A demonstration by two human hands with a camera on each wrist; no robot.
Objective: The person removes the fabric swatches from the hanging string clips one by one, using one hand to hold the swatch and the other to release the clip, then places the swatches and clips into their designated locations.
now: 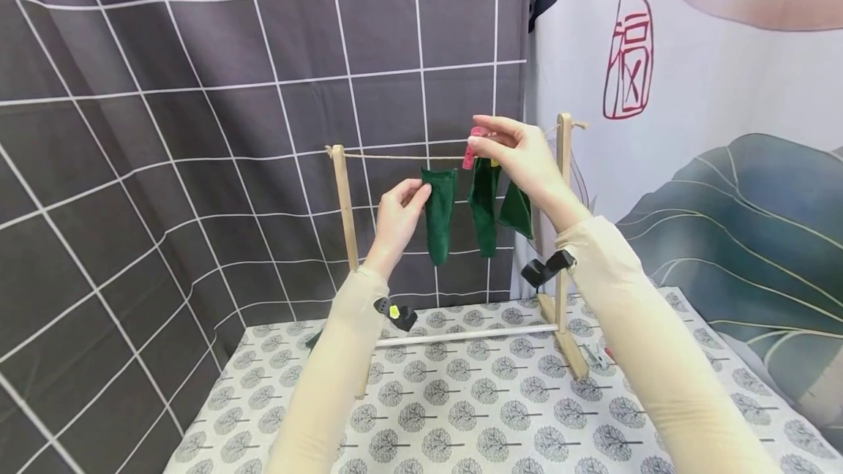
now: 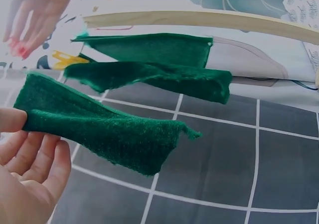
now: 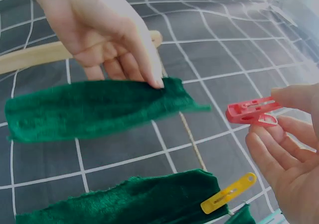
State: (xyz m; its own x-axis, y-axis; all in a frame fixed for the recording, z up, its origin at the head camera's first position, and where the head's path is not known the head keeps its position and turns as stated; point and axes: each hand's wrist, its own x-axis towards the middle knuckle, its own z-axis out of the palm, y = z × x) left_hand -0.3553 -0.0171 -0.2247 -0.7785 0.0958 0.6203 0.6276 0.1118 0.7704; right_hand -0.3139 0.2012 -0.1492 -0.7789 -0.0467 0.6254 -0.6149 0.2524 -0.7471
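Note:
My left hand (image 1: 397, 219) pinches a green velvety cloth strip (image 1: 441, 222) near its upper edge, thumb on one face and fingers behind. The strip hangs down by the string line (image 1: 395, 157), its top edge just below the line in the head view. Between thumb and fingertips, my right hand (image 1: 523, 159) grips a red clothespin (image 3: 251, 110), held close to the line and apart from the strip. A second green cloth (image 1: 484, 218) hangs to the right, with a yellow clothespin (image 3: 229, 193) at its top. Beyond it hangs another green cloth (image 1: 516, 211), partly behind my right hand.
Two wooden posts (image 1: 345, 203) carry the line, and a white bar (image 1: 467, 334) joins them low down. By the right foot lie small clothespins (image 1: 596, 355) on the tree-patterned tablecloth (image 1: 437, 445). Some green cloth (image 1: 313, 340) shows beside my left sleeve. Curtains hang behind.

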